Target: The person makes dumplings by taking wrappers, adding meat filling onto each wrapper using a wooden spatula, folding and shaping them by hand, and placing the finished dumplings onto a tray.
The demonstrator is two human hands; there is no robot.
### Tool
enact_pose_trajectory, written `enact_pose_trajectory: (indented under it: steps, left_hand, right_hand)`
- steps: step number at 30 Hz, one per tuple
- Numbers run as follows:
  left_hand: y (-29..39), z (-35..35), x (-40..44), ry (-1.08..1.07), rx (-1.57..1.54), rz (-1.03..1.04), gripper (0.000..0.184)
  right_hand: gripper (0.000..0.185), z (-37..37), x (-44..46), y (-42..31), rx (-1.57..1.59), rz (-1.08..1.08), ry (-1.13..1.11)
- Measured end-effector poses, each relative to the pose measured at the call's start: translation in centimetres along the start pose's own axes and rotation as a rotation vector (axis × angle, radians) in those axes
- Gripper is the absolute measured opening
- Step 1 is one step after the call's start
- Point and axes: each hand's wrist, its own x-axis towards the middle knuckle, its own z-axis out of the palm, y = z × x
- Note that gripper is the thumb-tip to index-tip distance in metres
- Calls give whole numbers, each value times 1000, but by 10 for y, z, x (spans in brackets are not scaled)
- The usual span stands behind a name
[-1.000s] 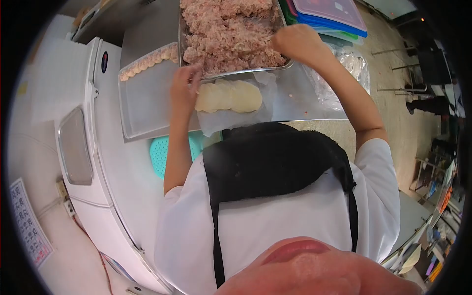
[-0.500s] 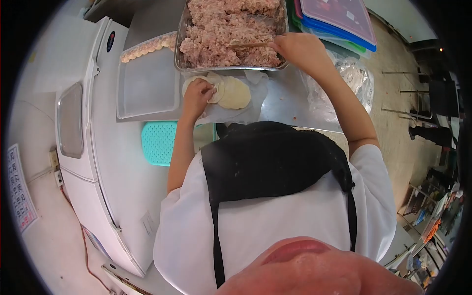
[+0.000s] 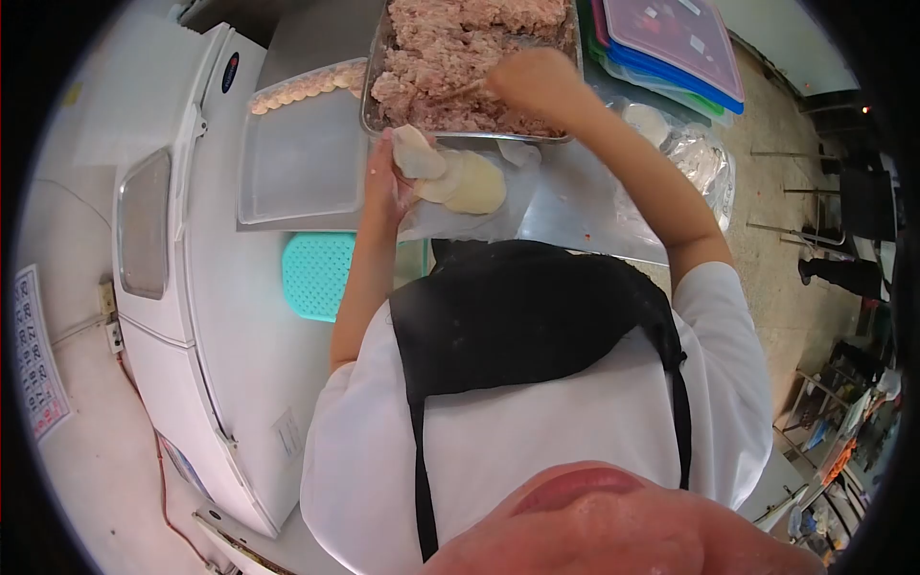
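Note:
My left hand point(image 3: 381, 177) is closed on a round dumpling wrapper point(image 3: 415, 151), lifted at the near edge of the meat pan. Beside it, more pale wrappers point(image 3: 476, 188) lie overlapping on a plastic sheet. Over the metal pan point(image 3: 479, 135) of minced meat filling point(image 3: 426, 67), my right hand point(image 3: 537, 84) grips a thin wooden stick point(image 3: 467, 92). The stick's tip is down at the filling; motion blurs this hand. A row of pleated dumplings point(image 3: 309, 89) sits along the far edge of a pale tray point(image 3: 299, 172) on the left.
Stacked coloured lids point(image 3: 671, 43) lie right of the pan. Below them are clear plastic bags point(image 3: 698, 158) with pale contents. A white fridge point(image 3: 230, 316) stands at the left, and a turquoise perforated basket point(image 3: 316, 276) is below the counter edge.
My left hand has picked a wrapper off the stack and raised it toward the pan. My right hand has moved left over the filling with the stick.

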Motion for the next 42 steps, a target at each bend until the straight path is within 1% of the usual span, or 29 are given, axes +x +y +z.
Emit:
enact_pose_trajectory:
  steps: [1, 3, 4, 6, 7, 9, 13, 15, 18, 19, 21, 22, 24, 25, 26, 28, 30, 33, 34, 35, 37, 38, 40, 41, 42]
  left_hand:
    - [2, 2, -4, 22, -56, -47, 26]
    - [0, -7, -9, 10, 218, -52, 26]
    - [-2, -13, -11, 2, 354, -55, 26]
    - [-3, -22, -11, 14, 352, -88, 28]
    - [-4, -27, -10, 20, 349, -102, 28]
    - [-1, -36, -8, -44, 336, -150, 29]
    - [11, -45, 1, -235, 245, -272, 30]
    - [20, -40, -1, -289, 307, -240, 31]
    - [23, -39, -1, -347, 375, -193, 30]
    - [23, -40, 2, -365, 394, -173, 29]
    - [26, -47, 6, -384, 404, -249, 29]
    - [28, -51, 8, -393, 410, -286, 29]
    - [31, -53, 14, -304, 338, -343, 28]
    - [34, -51, 18, -258, 302, -372, 28]
    - [36, -44, 28, -220, 129, -329, 29]
    - [54, -5, 51, -148, -215, -249, 31]
    - [58, 25, 75, -113, -347, -166, 40]
    - [77, 63, 84, -239, -521, -114, 50]
    - [84, 72, 87, -157, -493, -166, 62]
    - [83, 72, 90, -144, -532, -193, 65]
    - [75, 64, 99, -109, -613, -240, 74]
    - [63, 56, 109, -83, -580, -176, 79]
    - [48, 42, 122, -124, -551, -139, 79]
    - [41, 39, 128, -147, -536, -121, 78]
    - [49, 52, 117, -124, -518, -147, 79]
  right_hand:
    - [17, 13, 2, -14, 60, -33, 28]
    - [21, 31, 1, -42, 179, -99, 82]
    - [23, 29, -2, -50, 218, -25, 41]
    - [28, 24, -7, -63, 292, 128, -46]
    - [29, 26, -8, -60, 414, 201, -55]
    - [31, 24, -13, -53, 662, 344, -73]
    - [29, 2, 1, -42, 371, 297, -103]
    - [27, 2, 17, -43, 162, 275, -147]
    - [25, 34, 20, -73, 119, 44, -13]
    - [26, 36, 21, -78, 159, 82, -18]
    - [27, 37, 19, -88, 242, 159, -31]
    - [29, 33, 18, -86, 381, 224, -39]
    - [32, 23, 10, -75, 660, 356, -48]
    - [34, 23, 6, -72, 774, 442, -9]
    - [35, 25, 1, -69, 887, 527, 32]
    - [37, 14, -4, -67, 1107, 664, 81]
    - [37, -12, 1, -67, 1332, 745, 103]
    - [38, -8, 0, -81, 1253, 660, 294]
    - [32, 6, -2, -81, 812, 556, 364]
    - [30, 9, -12, -75, 667, 523, 341]
    - [25, -20, -22, -67, 380, 446, 287]
    - [23, -39, -26, -68, 308, 479, 200]
    - [20, -74, -35, -76, 170, 545, 21]
    - [20, -71, -35, -76, 184, 524, 71]
    - [21, -63, -34, -79, 196, 503, 121]
